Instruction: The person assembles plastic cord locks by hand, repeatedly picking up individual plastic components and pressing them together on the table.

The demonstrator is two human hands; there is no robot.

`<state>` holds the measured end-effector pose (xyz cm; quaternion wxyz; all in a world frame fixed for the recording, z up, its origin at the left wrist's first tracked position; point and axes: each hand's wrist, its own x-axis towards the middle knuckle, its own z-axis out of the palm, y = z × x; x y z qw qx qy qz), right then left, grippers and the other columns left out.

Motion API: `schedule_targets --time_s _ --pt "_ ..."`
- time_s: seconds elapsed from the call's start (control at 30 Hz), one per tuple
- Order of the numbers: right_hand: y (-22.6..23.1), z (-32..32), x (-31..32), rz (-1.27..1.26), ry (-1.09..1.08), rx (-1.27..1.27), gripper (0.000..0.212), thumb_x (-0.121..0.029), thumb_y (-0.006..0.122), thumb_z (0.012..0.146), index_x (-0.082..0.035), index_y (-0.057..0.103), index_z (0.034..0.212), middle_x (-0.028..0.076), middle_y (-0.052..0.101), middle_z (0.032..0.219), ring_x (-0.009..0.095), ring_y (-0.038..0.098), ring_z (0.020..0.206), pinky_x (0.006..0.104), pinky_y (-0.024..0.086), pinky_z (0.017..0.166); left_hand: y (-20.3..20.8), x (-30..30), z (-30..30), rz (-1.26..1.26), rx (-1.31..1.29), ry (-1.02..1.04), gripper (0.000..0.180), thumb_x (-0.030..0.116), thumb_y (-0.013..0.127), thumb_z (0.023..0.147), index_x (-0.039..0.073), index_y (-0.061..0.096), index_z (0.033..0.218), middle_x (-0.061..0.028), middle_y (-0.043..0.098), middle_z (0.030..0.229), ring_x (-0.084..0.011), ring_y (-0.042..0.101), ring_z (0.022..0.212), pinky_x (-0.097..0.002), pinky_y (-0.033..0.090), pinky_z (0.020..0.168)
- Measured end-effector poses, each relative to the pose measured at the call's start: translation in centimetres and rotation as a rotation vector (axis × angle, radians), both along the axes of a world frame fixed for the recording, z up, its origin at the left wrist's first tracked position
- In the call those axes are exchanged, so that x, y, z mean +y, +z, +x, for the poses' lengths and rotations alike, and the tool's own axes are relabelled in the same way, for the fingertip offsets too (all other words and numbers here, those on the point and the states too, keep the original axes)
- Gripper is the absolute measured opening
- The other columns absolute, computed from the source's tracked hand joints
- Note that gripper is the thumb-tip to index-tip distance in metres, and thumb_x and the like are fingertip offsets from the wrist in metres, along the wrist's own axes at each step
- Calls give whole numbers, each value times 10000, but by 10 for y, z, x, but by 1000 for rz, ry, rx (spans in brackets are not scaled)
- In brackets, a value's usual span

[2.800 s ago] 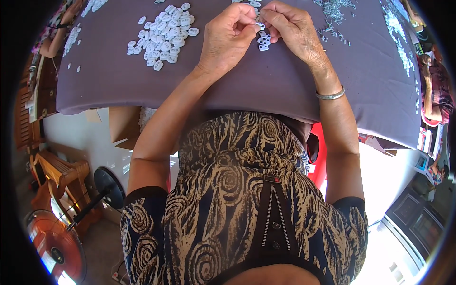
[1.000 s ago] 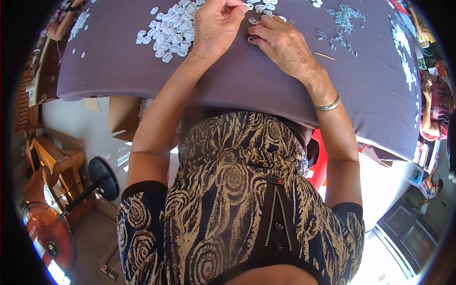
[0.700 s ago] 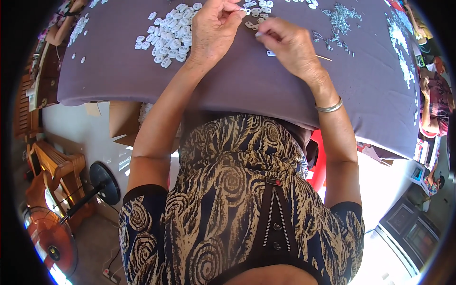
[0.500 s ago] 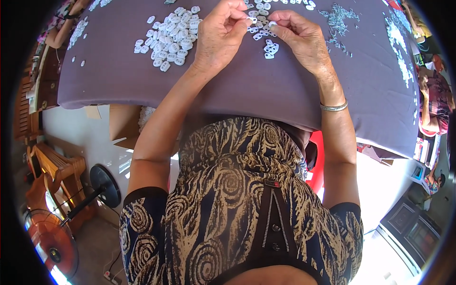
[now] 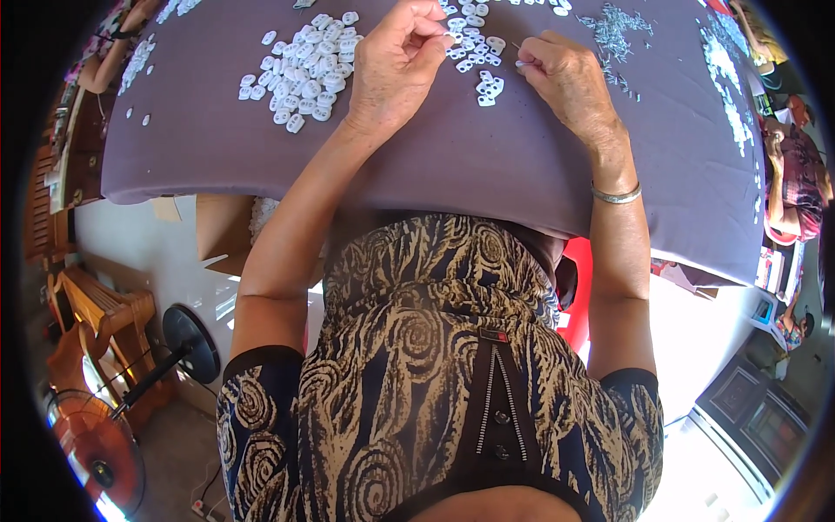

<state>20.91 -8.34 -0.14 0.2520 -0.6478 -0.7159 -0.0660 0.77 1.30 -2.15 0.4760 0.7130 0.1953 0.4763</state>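
My left hand is raised over the table, thumb and forefinger pinching a small white plastic piece. To its right, my right hand is closed too, with a thin, pin-like piece poking out from the fingertips; the rest of what it holds is hidden. Between the hands lie several white plastic pieces with two holes, and a small cluster of them sits nearer me. A large heap of white oval plastic pieces spreads left of my left hand.
Small metal pins lie scattered beyond my right hand on the purple-grey tablecloth. More white pieces line the far right and far left edges. Other people sit at both sides. A standing fan is at lower left.
My right hand has moved right, away from the left hand and off the loose white pieces. The left hand keeps its pinch nearly in place.
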Motion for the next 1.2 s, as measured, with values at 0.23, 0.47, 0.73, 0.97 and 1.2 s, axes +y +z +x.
schedule_targets --time_s 0.23,0.47,0.73,0.97,1.2 --pt "0 -1 -3 -71 -46 73 96 -91 657 815 -43 631 893 99 616 795 285 609 693 373 492 640 1 -2 -2 -4 11 3 217 -75 588 868 36 546 1050 45 544 803 6 465 685 -147 381 585" --pt "0 -1 -4 -37 -82 -51 115 -59 634 802 -47 638 916 85 637 749 235 617 646 338 504 618 3 -3 -2 -10 50 14 218 -74 585 871 35 543 1055 41 549 803 1 473 687 -150 390 595" --pt "-6 -9 7 -92 -69 436 111 -25 655 795 -27 588 884 62 603 671 120 573 618 273 490 607 2 -5 1 -26 25 -10 215 -79 581 871 33 542 1051 42 541 804 1 475 697 -149 395 602" --pt "-2 -8 3 -125 -55 328 104 -7 640 793 -16 570 869 63 548 639 142 521 577 304 464 573 -4 -6 0 -21 53 -15 234 -31 635 878 29 570 1094 -1 604 924 -52 583 792 -201 494 713" --pt "-8 0 3 -30 -16 65 166 -17 643 807 -49 646 969 69 585 695 108 547 607 281 465 573 -3 -12 2 -59 91 -60 274 -39 626 880 23 555 1137 2 610 885 -43 574 809 -191 487 727"
